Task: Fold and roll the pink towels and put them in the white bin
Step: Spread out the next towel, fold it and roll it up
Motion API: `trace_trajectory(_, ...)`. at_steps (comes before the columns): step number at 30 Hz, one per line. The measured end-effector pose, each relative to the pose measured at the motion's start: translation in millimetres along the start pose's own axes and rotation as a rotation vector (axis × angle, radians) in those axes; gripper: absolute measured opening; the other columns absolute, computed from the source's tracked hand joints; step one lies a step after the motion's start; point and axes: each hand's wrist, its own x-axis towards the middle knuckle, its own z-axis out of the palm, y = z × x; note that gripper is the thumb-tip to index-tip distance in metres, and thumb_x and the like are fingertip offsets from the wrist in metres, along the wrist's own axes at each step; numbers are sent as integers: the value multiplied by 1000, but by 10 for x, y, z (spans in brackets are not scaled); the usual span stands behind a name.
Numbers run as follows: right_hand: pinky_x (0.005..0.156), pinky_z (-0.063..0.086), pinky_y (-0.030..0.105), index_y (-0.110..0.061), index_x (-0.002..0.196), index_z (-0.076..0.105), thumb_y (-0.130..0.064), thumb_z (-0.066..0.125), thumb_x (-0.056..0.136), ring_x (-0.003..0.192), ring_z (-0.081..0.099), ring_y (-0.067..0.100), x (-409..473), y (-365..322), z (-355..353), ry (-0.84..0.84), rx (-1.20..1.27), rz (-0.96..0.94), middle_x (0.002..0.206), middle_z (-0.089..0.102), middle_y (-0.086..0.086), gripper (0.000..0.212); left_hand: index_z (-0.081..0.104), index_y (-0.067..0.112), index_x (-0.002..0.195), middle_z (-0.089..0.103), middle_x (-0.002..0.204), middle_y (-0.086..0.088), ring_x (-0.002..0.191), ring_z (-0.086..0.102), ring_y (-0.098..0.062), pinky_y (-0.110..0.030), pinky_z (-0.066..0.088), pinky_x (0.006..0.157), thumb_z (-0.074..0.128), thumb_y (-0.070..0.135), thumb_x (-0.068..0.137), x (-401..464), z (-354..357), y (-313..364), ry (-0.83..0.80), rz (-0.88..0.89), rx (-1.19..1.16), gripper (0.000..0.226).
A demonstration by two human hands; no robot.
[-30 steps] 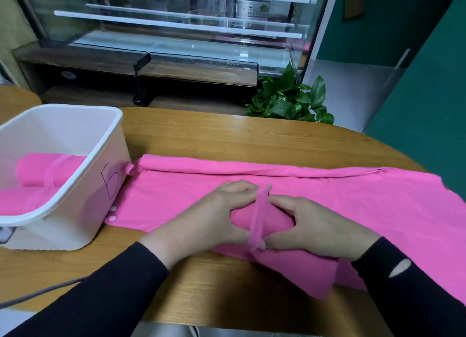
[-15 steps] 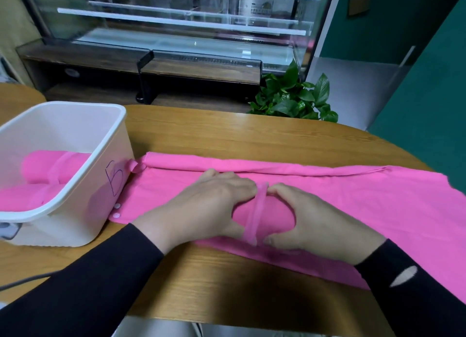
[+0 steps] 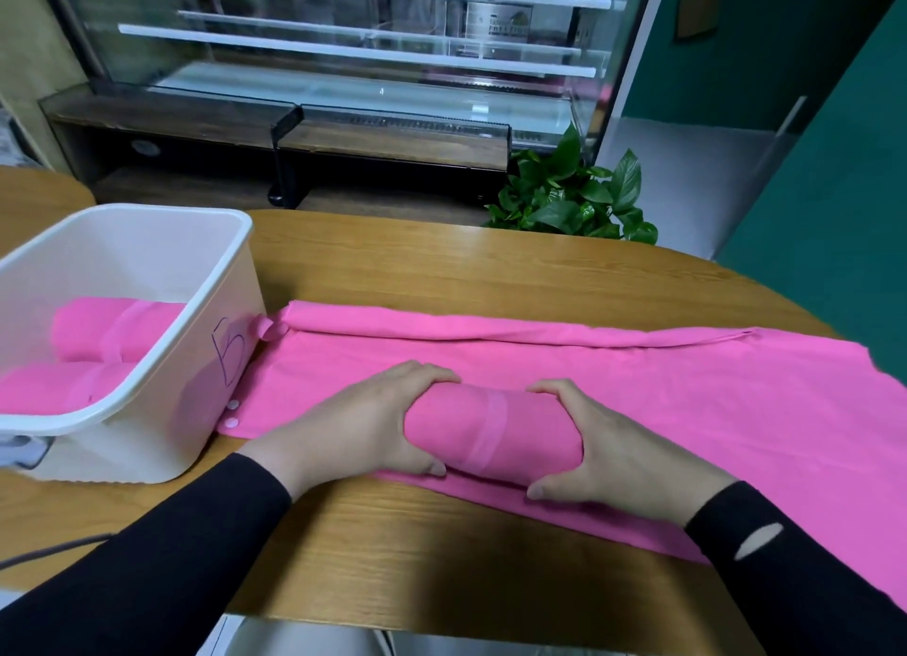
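My left hand [image 3: 353, 429] and right hand [image 3: 623, 454] each grip an end of the rolled pink towel [image 3: 491, 432], which lies on a spread towel [image 3: 638, 390] on the surface [image 3: 441, 267]. White bin [image 3: 162, 390] at left holds two rolls [image 3: 113, 326].

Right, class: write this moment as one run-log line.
stage: roll banded | left hand: on roll | right hand: on roll | bin: two rolls inside | next: likely roll to bin
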Motion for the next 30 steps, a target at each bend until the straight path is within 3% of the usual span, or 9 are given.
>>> trace_trajectory(3, 86, 52, 20, -56, 137, 24, -71, 82, 60, 102, 56, -8, -38, -3, -19, -29, 24, 27, 123, 53, -26, 97, 44, 55, 124, 54, 115, 37, 106, 54, 13, -2, 39, 83, 90, 47, 60, -57, 85, -80, 80, -76, -228, 80)
trace_trajectory(5, 102, 44, 28, -53, 140, 25, -78, 77, 58, 115, 44, -7, -27, -39, -64, -31, -63, 10, 134, 43, -27, 100, 44, 56, 123, 60, 108, 27, 99, 58, 10, -4, 41, 77, 91, 47, 58, -77, 160, -96, 122, -106, -302, 80)
trace_trajectory(8, 107, 25, 31, -51, 143, 24, -93, 60, 55, 126, 24, -8, 41, -213, -97, 124, -202, -73, 143, 34, -27, 104, 41, 55, 126, 62, 108, 19, 94, 60, 7, -10, 46, 77, 91, 50, 57, -115, 249, -140, 168, -150, -386, 86)
trace_trajectory(11, 115, 24, 36, -42, 150, 24, -92, 59, 57, 139, 31, 7, 169, -439, -11, 102, -297, -105, 153, 38, -16, 111, 43, 51, 130, 64, 109, 18, 96, 63, 1, -13, 48, 80, 91, 53, 58, -131, 303, -177, 199, -150, -448, 86)
trace_trajectory(16, 92, 48, 39, -36, 142, 34, -78, 69, 67, 116, 56, 18, 327, -574, 80, 77, -462, -59, 132, 56, -9, 93, 48, 48, 127, 67, 110, 20, 100, 65, 0, -12, 47, 85, 85, 52, 70, -148, 301, -257, 256, -101, -629, 68)
trace_trajectory(21, 78, 52, 35, -50, 127, 40, -83, 63, 62, 97, 60, 7, 261, -657, -72, 165, -311, -39, 116, 60, -24, 77, 59, 45, 120, 70, 107, 16, 102, 64, -2, -25, 46, 91, 48, 62, 90, -121, 285, -321, 501, -209, -724, 36)
trace_trajectory(24, 69, 51, 29, -55, 124, 40, -99, 55, 50, 86, 58, -4, 224, -892, -266, 219, -168, -14, 102, 58, -30, 87, 63, 31, 106, 70, 98, 12, 88, 60, -2, -26, 44, 78, 43, 55, 94, -80, 93, -499, 633, -252, -289, 33)
trace_trajectory(26, 70, 52, 32, -55, 119, 42, -103, 50, 44, 85, 58, -4, 251, -1113, -385, 246, -115, -33, 97, 59, -27, 89, 58, 26, 89, 64, 86, 7, 81, 54, -10, -29, 37, 70, 48, 47, 95, -60, 4, -635, 570, -239, 36, 24)
trace_trajectory(30, 64, 51, 31, -58, 116, 42, -76, 63, 55, 77, 61, -3, 448, -1650, -493, 237, -82, -110, 94, 64, -23, 67, 59, 16, 86, 61, 85, -4, 85, 54, -28, -42, 43, 79, 53, 40, 95, -85, 94, -816, 422, -281, 279, 26)
